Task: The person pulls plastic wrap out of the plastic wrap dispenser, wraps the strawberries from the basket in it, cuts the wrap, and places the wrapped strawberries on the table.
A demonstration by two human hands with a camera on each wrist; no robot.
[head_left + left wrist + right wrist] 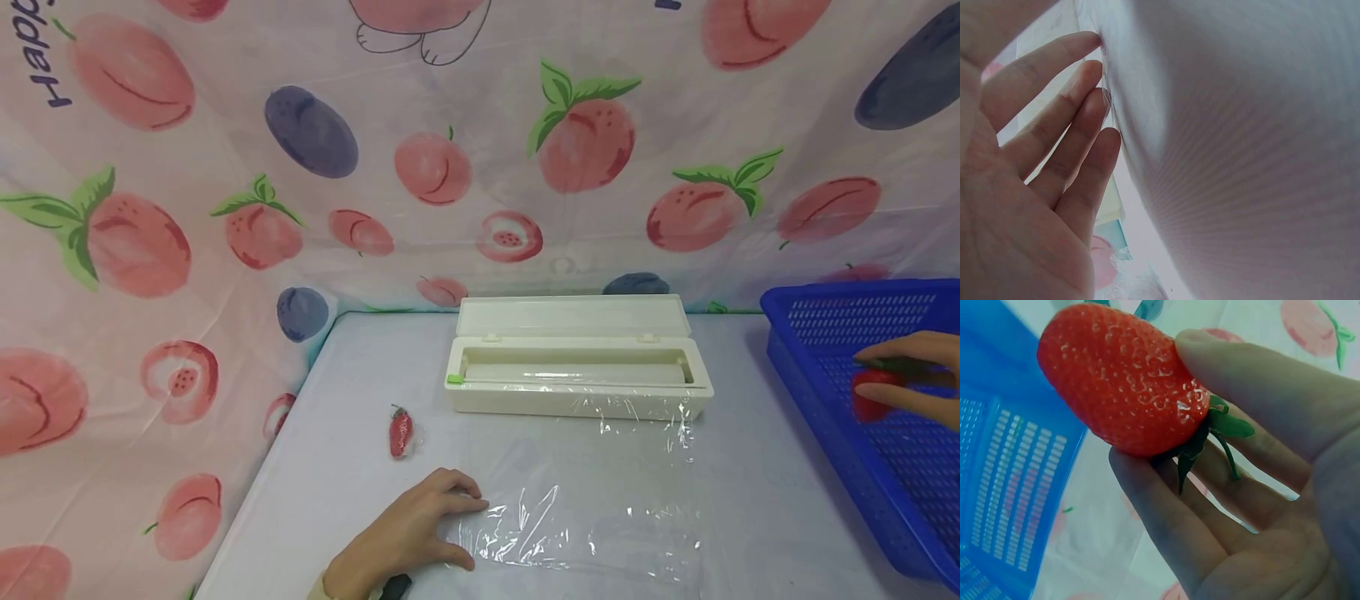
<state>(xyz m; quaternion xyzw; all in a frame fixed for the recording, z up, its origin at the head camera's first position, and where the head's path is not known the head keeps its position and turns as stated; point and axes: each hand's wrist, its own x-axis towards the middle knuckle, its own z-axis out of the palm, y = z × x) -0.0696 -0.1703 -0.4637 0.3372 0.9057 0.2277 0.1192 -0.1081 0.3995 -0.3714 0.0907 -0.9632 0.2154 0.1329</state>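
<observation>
I can read an H (58,93) on the cloth (480,96). Clear film (600,500) runs nearward from the open white box (573,342); the left hand (423,521), fingers loosely parted, touches its left edge. The right hand (1260,556) pinches a strawberry (1125,381) over the blue basket (817,433).

2 bare hands (416,527) (928,348); cream cuff (319,590), small black piece (396,587) at left wrist.

Film (577,492) before box (577,403); basket (915,471) at right
</observation>
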